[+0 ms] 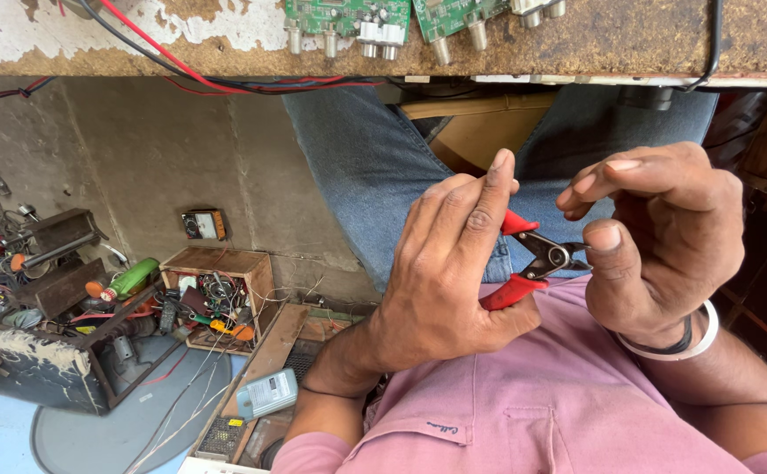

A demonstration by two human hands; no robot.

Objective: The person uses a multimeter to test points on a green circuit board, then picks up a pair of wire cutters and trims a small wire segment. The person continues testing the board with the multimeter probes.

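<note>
Over the lap, against blue jeans [374, 167], sit the red-handled cutters [532, 263], and everything turns on them. The left hand [445, 281] is wrapped round both handles, fingers curled tight and clamped, with the forefinger stretched along the top. Just right of the cutters, the right hand [664, 237] brings thumb and forefinger together at the steel tips. They pinch something too fine to make out, perhaps a strand of wire.

To my eye, a clean job here wants the piece fed square into the blades, held close to the cut so it cannot flick away, fingertips clear of the edges, and a slow, even squeeze.

The handles are glossy red plastic, gently bowed; the head is dull grey metal, short and pointed, with a round pivot. A smooth white bangle [682, 347] and a thin dark band ring the wrist below and right of the cutters. Below them lies a soft pink shirt [559, 395].

Above the cutters runs a rough, flaking bench edge [576, 44] with green circuit boards [348, 22] and their metal sockets. Far left of the cutters, an open wooden box [225, 263] brims with tangled wire, with a green bottle [133, 279] just beyond.
</note>
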